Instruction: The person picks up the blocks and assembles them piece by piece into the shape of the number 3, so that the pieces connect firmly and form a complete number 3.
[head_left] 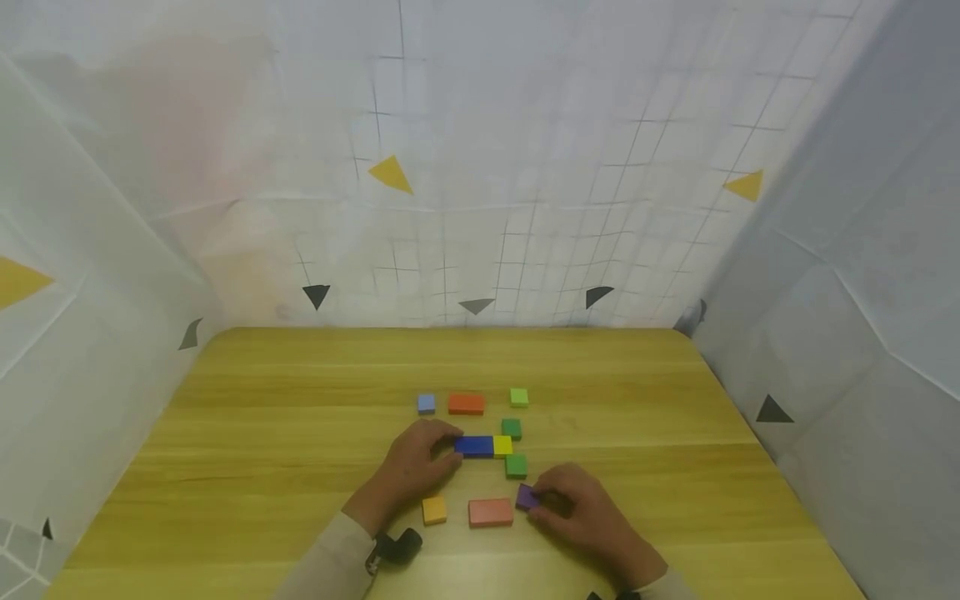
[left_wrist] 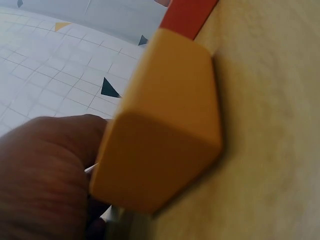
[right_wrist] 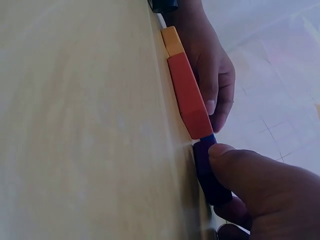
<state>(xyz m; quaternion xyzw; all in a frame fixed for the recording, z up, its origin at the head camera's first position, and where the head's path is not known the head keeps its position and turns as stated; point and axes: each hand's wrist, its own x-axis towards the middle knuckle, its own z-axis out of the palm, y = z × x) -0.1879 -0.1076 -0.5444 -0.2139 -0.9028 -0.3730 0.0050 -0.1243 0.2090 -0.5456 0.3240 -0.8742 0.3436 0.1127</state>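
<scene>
A gap, both ends crowded
I could pass between the blue block [head_left: 474, 447] and the pink block [head_left: 491, 513]; left hand [head_left: 414, 460] and right hand [head_left: 581, 507] obstruct the ends.

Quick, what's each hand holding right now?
Left hand: closed, holding one end of the dark blue block.
Right hand: closed, pinching the purple block.

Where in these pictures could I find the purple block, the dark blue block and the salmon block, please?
Purple block [head_left: 525, 497]: head view, its uncovered top face.
Dark blue block [head_left: 474, 445]: head view, middle of its top face.
Salmon block [head_left: 491, 511]: head view, its top face.
</scene>
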